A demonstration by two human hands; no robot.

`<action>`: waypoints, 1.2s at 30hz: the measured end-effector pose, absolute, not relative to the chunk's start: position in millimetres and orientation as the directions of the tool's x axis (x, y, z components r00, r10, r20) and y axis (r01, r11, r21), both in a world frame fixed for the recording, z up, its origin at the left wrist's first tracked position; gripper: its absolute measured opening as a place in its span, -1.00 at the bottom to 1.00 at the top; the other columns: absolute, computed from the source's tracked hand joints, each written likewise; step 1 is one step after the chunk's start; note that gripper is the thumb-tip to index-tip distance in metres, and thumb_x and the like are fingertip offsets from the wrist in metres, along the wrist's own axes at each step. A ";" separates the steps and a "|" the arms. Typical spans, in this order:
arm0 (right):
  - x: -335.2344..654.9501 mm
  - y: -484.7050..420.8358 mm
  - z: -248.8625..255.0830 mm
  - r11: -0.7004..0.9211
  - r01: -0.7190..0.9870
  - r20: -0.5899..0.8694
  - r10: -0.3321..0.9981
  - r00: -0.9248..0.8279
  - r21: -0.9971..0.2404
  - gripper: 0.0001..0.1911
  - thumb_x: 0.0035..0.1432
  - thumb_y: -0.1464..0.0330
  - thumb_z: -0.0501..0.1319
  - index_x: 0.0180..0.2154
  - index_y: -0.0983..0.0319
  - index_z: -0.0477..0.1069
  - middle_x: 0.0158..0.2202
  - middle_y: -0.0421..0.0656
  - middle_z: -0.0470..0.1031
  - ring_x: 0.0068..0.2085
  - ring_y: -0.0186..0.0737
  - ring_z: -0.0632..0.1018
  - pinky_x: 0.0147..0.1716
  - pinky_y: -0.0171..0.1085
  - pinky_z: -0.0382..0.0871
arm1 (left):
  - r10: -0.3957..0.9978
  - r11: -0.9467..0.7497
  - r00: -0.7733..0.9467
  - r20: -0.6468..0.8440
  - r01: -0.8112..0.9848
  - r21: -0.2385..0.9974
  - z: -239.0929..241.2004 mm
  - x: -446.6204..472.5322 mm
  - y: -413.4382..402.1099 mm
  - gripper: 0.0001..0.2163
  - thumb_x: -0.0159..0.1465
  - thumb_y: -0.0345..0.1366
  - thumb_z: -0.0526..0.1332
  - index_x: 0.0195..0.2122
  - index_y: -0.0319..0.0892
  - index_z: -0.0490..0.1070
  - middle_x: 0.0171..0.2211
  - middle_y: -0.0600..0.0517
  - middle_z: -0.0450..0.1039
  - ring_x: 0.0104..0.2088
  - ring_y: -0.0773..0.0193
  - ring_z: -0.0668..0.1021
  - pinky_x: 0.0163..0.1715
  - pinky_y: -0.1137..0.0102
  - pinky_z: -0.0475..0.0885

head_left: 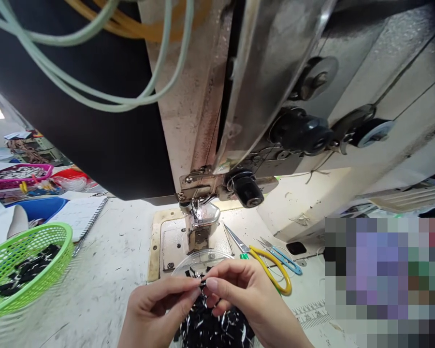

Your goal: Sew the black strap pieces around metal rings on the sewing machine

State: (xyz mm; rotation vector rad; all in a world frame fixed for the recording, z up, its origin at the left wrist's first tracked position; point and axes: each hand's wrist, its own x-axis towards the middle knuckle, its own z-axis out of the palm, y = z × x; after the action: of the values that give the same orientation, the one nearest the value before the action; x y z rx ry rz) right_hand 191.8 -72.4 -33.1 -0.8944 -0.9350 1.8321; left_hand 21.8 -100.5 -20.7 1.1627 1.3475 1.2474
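The left hand [159, 304] and right hand [244, 290] face each other, each pinching with thumb and forefinger. The right's lower fingers curl loosely; whether the two hands' fingertips touch is hard to tell.

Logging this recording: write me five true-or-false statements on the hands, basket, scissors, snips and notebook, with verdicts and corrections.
1. The left hand and right hand both pinch a small dark piece. True.
2. The green basket is at the picture's right edge. False: it is at the left edge.
3. Blue-handled snips lie next to the scissors. True.
4. The scissors have red handles. False: the handles are yellow.
5. The spiral notebook lies inside the basket. False: it lies beyond the basket.
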 end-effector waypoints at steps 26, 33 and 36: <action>183.7 -69.8 -23.0 -0.028 -0.028 -0.017 0.944 -0.329 -0.999 -0.62 0.19 0.03 0.29 -0.34 0.23 0.37 -0.43 -0.25 0.33 -0.49 -0.37 0.40 -0.54 -0.42 0.43 | 0.963 0.241 0.152 -0.223 -0.116 0.964 -16.1 16.9 -73.2 -0.74 0.03 -0.11 0.50 -0.48 -0.20 0.56 -0.54 0.04 0.59 -0.47 0.29 0.59 -0.40 0.46 0.48; 184.4 -38.1 -5.4 0.207 0.142 0.168 0.955 -0.244 -0.968 -0.69 0.28 0.12 0.20 -0.37 0.23 0.44 -0.48 -0.21 0.42 -0.54 -0.37 0.35 -0.60 -0.41 0.24 | 0.974 0.201 0.146 -0.172 -0.214 0.956 3.5 22.7 -36.8 -0.69 -0.03 -0.15 0.54 -0.57 -0.25 0.51 -0.69 0.07 0.50 -0.63 0.44 0.47 -0.54 0.58 0.36; 186.5 -25.3 -1.6 0.416 0.353 0.409 0.907 -0.097 -0.838 -0.82 0.27 0.25 0.19 -0.33 0.18 0.48 -0.51 -0.21 0.42 -0.53 -0.32 0.34 -0.55 -0.36 0.25 | 0.962 0.274 0.099 -0.255 -0.341 0.899 10.4 27.1 -21.7 -0.67 -0.09 -0.17 0.57 -0.59 -0.26 0.48 -0.69 0.11 0.47 -0.65 0.50 0.44 -0.60 0.64 0.32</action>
State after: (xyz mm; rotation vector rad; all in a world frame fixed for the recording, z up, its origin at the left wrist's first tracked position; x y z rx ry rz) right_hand 186.5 -25.3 -1.6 -1.1184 -1.6632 0.6879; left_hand 27.1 -21.7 10.4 0.7761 1.0252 1.1226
